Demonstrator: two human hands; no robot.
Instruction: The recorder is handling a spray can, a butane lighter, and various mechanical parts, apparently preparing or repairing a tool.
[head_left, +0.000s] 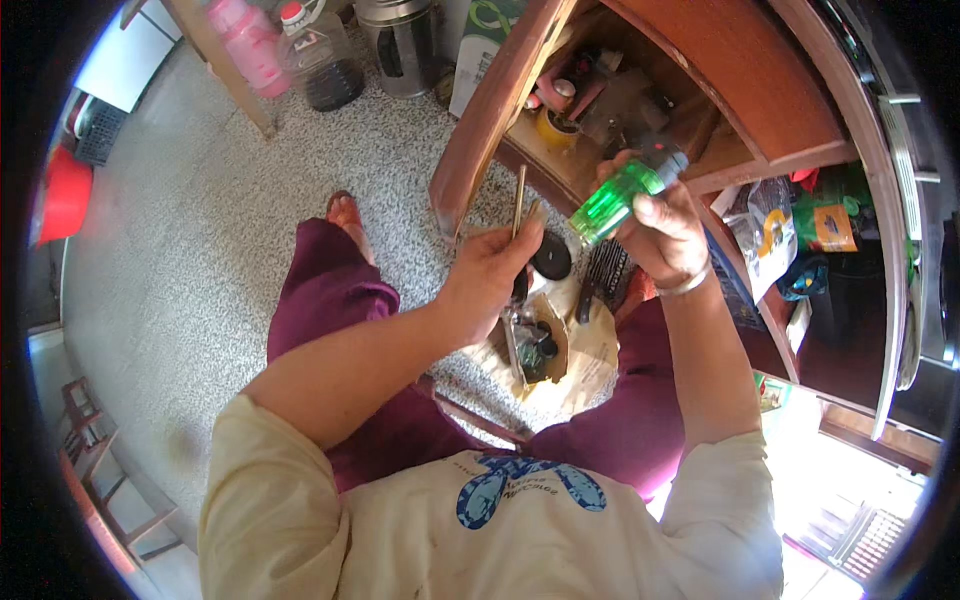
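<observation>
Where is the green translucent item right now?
In the head view, the green translucent item is right of centre, held in the right hand near the open wooden cabinet.

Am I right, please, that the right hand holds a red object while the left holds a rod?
Not quite: the head view shows the right hand holding a green object, not a red one, while the left hand holds a rod.

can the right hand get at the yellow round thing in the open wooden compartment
Probably not as it is: the right hand is wrapped around the green translucent object. Were that set down, the way to the yellow round thing looks free.
</observation>
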